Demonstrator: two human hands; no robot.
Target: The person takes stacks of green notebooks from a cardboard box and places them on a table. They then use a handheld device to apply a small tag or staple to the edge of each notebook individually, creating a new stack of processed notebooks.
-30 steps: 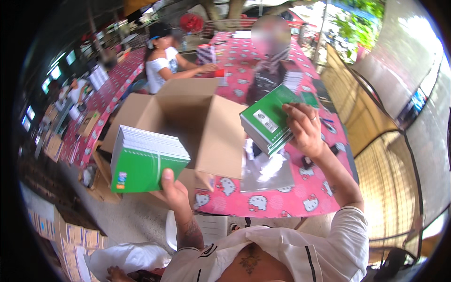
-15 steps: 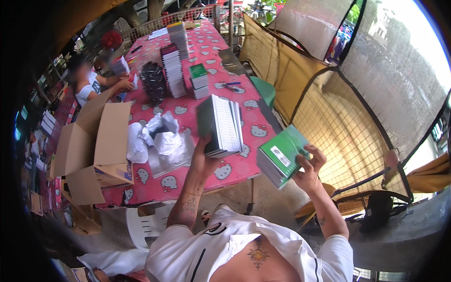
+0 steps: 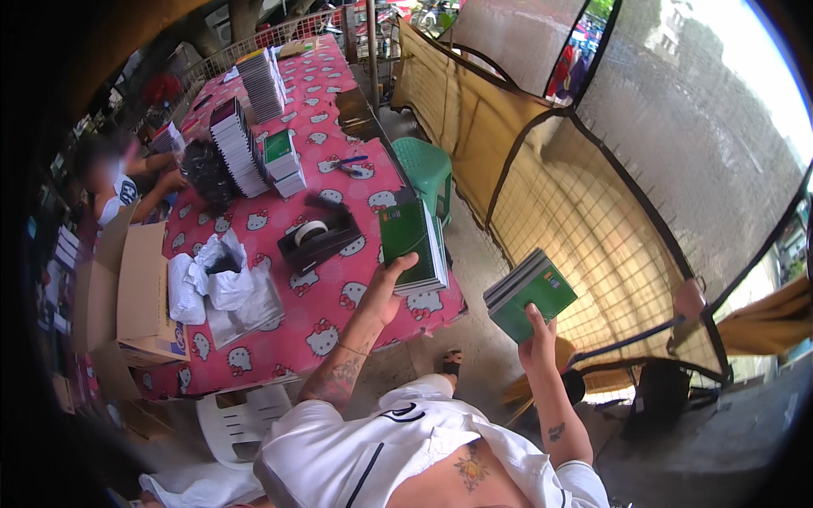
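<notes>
One head-worn fisheye looks forward and down over the nearby pink table [image 3: 279, 340].

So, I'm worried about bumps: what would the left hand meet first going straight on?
Beyond the notebooks it holds, the left hand would probably meet the green stool, though depth is unclear.

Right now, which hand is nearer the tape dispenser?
Left: the left hand is to the lower right of the tape dispenser; the right hand is farther right, past the table.

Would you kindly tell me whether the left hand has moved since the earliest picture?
Yes: judged against the cardboard box, the left hand has moved right, away from it, toward the table's near right corner.
</notes>
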